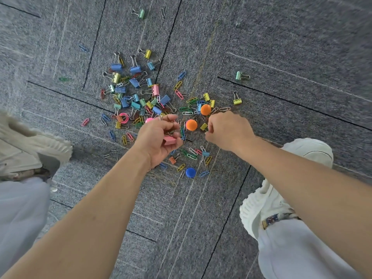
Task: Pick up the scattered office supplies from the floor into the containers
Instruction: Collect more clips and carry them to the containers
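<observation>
Coloured binder clips, paper clips and round magnets lie scattered on the grey carpet. My left hand is curled over the pile's near edge, holding a pink binder clip and some other small pieces. My right hand is closed next to a yellow binder clip; what its fingertips pinch is hidden. Two orange magnets lie between and beyond the hands. A blue magnet lies nearer to me. No container is in view.
My white shoes stand at the left and right of the pile. Stray binder clips lie apart: green ones at the top and right, a yellow one. Carpet tile seams cross the floor.
</observation>
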